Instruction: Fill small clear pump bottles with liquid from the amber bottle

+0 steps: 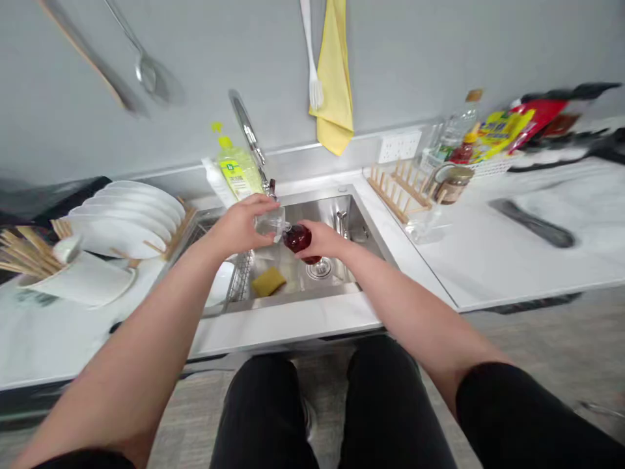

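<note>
Above the sink [327, 208], my left hand [239, 225] is closed around a small clear cup [270, 222], tipped on its side. My right hand [324, 240] grips a bottle of dark red liquid [297, 239]. The bottle lies tilted, its clear neck pointing left and meeting the cup's opening; whether liquid is flowing I cannot tell. Below them, a yellow sponge [268, 281] rests on the sink floor beside the drain [319, 268]. A white bowl [221, 284] is partly hidden behind my left forearm.
Behind the sink stand a faucet [248, 133] and a yellow-green soap bottle [237, 169]. White plates [124, 218] fill a rack on the left, near a container of chopsticks [83, 280]. To the right are a wooden rack [398, 192], a jar [454, 184] and a black-handled utensil [534, 223].
</note>
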### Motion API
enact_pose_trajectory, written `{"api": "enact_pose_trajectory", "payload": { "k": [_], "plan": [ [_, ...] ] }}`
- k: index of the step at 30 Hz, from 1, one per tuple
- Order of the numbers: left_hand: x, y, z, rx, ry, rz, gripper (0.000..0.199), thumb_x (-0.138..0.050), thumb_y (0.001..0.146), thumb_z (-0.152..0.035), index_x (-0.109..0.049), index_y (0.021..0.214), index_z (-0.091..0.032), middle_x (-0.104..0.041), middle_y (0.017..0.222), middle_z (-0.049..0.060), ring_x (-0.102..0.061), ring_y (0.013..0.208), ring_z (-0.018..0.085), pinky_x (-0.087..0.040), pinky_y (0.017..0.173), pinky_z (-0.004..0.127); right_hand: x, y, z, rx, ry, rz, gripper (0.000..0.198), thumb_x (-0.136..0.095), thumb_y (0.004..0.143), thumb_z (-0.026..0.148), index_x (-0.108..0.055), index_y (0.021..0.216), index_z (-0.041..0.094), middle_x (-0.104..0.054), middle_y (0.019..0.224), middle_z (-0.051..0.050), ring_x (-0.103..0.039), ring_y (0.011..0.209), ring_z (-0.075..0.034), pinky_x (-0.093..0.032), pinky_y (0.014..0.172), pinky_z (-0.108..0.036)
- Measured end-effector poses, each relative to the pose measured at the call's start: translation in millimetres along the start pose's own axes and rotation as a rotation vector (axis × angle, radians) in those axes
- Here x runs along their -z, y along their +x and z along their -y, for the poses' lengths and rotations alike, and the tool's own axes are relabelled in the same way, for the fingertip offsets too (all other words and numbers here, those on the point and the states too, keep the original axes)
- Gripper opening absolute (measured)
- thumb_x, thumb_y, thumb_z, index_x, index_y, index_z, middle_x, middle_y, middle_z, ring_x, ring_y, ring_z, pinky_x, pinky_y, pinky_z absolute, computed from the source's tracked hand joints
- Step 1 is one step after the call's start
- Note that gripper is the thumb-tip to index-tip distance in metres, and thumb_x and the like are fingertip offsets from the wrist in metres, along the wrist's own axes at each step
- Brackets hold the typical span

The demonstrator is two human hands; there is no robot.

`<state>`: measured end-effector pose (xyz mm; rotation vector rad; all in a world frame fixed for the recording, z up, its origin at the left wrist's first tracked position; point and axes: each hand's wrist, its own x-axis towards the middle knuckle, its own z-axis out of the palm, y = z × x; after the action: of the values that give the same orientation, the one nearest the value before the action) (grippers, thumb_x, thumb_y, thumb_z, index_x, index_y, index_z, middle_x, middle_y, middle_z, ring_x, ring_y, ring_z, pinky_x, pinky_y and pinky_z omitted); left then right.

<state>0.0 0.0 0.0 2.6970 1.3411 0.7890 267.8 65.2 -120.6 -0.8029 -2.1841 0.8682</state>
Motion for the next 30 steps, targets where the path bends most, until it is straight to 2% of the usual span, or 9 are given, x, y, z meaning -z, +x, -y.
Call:
{"api": "enact_pose_trajectory", "payload": {
  "k": [8,16,30],
  "plan": [
    [3,3,-3,0.036,0.005,0.027,0.069,-0.087,0.084,-0.039,-0.081,0.151,-0.024,-0.073,0.150,0.013,-0.076,0.130,0.032,-0.062,0.125,0.050,-1,-1,-2,0.004,-0.014,-0.024,0.074,-0.111,0.066,0.033,-0.079,0.132,0.024,-0.088,0.124,-0.008,-0.083,0.116,-0.037,-0.065,0.105,-0.050],
    [4,6,-2,0.006,0.038,0.024,0.068,-0.084,0.085,-0.040,-0.081,0.150,-0.021,-0.074,0.150,0.014,-0.074,0.136,0.034,-0.058,0.129,0.051,-2,2,-4,-0.018,-0.026,-0.028,0.074,-0.109,0.065,0.029,-0.079,0.132,0.027,-0.088,0.124,-0.006,-0.084,0.117,-0.036,-0.065,0.106,-0.049],
    [11,19,-7,0.014,0.073,0.073,0.073,-0.089,0.083,-0.042,-0.080,0.153,-0.025,-0.073,0.151,0.012,-0.074,0.138,0.035,-0.056,0.130,0.051,0,1,-3,-0.001,-0.009,-0.073,0.073,-0.109,0.067,0.032,-0.077,0.133,0.026,-0.088,0.124,-0.006,-0.083,0.118,-0.036,-0.066,0.106,-0.050]
  ]
}}
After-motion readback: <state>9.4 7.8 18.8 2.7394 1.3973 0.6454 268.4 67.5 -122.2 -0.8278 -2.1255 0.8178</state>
